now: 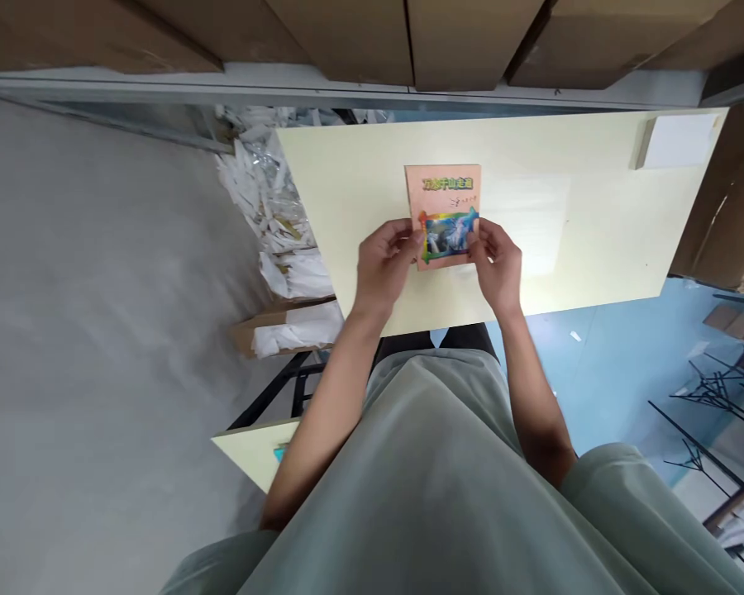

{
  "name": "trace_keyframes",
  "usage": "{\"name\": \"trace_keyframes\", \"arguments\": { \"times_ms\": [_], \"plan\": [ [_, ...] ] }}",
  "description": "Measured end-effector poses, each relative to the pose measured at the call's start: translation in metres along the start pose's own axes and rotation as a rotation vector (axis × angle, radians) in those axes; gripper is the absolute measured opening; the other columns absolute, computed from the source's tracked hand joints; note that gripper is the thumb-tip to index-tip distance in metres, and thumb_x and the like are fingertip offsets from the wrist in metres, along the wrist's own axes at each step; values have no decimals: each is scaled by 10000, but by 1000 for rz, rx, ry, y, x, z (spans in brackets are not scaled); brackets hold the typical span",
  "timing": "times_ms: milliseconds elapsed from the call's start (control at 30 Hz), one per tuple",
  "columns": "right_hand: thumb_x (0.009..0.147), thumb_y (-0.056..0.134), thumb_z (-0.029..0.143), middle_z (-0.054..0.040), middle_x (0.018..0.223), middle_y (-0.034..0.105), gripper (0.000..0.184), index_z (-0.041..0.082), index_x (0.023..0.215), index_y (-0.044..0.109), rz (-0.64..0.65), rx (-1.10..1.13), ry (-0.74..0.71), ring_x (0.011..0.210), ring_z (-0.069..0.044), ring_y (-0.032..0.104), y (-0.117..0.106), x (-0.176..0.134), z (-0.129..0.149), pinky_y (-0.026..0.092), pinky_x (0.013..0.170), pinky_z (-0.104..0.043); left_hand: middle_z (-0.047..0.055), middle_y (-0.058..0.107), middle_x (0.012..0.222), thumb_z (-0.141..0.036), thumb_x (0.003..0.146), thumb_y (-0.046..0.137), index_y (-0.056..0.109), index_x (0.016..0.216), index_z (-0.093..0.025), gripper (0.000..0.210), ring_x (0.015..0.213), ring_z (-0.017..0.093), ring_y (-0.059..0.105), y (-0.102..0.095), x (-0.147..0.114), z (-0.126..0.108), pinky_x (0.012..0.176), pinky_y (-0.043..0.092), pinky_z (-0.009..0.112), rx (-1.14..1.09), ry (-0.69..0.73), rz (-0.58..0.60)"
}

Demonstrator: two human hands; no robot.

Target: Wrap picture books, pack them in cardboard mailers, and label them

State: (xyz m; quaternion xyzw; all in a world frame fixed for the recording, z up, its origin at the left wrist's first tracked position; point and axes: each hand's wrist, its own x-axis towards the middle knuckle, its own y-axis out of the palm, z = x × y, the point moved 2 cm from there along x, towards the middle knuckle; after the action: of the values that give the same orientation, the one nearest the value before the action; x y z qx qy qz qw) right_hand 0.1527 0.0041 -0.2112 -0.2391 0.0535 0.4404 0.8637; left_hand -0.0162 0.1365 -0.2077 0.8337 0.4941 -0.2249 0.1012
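A pink booklet (445,202) with yellow-green lettering and a framed colour picture on its cover is held up over a pale yellow table (347,182). My left hand (385,260) grips its lower left edge between thumb and fingers. On the opposite edge, my right hand (496,260) pinches the lower right corner, its thumb on the cover. The fingers behind the booklet are partly hidden. I cannot tell whether the booklet's lower edge touches the tabletop.
A white block, perhaps a paper stack (679,140), lies at the table's far right corner. Cardboard boxes (353,37) line a shelf behind. White scraps and plastic (264,190) are heaped left of the table. Black metal stands (713,388) are at the right on the blue floor.
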Motion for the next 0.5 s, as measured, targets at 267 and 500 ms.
{"name": "trace_keyframes", "arguments": {
  "times_ms": [267,500],
  "plan": [
    [1059,690,359,-50,1025,827,179,243,1160,781,-81,-182,103,934,-216,763,-77,9,-53,665,953,-431,97,885,1165,-447,1067,776,850,1144,-232,239,975,226,823,98,2,50,836,679,330,155,-28,-1],
    [1054,689,269,-55,1022,811,102,240,1112,768,25,-333,120,836,-200,714,-75,35,-71,632,863,-390,73,894,1103,-337,1032,763,847,1130,-246,159,936,233,824,112,7,70,890,696,373,234,-44,-132]
  ]
}}
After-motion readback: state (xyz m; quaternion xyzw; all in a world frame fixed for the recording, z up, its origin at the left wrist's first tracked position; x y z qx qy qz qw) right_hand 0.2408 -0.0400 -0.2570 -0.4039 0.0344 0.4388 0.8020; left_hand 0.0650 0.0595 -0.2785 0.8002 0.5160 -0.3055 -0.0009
